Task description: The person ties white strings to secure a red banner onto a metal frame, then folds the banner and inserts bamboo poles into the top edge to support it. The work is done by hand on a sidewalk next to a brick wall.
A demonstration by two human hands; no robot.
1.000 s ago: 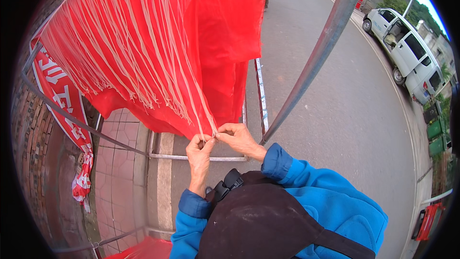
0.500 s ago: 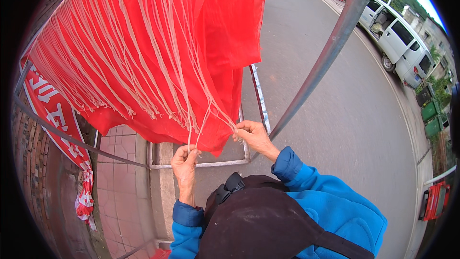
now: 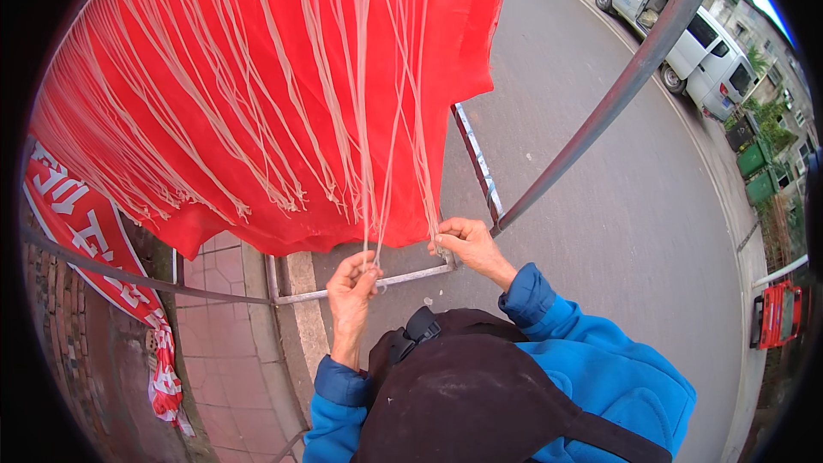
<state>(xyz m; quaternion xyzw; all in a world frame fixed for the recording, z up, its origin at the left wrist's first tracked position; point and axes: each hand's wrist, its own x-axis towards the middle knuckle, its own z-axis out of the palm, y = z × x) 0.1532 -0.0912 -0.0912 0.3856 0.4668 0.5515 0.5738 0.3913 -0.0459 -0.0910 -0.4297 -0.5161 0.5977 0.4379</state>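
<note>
Long off-white strings (image 3: 364, 120) hang in front of a large red cloth (image 3: 403, 171), many of them bunched at their lower ends. The fingertips of my left hand (image 3: 350, 293) are pinched on the ends of several strings just below the cloth's lower edge. A little higher and to the right, my right hand (image 3: 471, 247) pinches another bunch of string ends. Between the two hands some strands cross each other. The upper ends of the strings lie outside the picture.
A metal frame (image 3: 403, 277) stands below the cloth, and a grey pole (image 3: 613, 103) slants up on the right. A red and white banner (image 3: 94, 231) hangs at the left. Across the road (image 3: 591, 231) stand a white van (image 3: 699, 47) and green bins (image 3: 754, 159).
Both hands have shifted slightly to the right in the picture, holding string ends. The strands between them now hang straighter and farther apart, where before they ran together toward the right hand.
</note>
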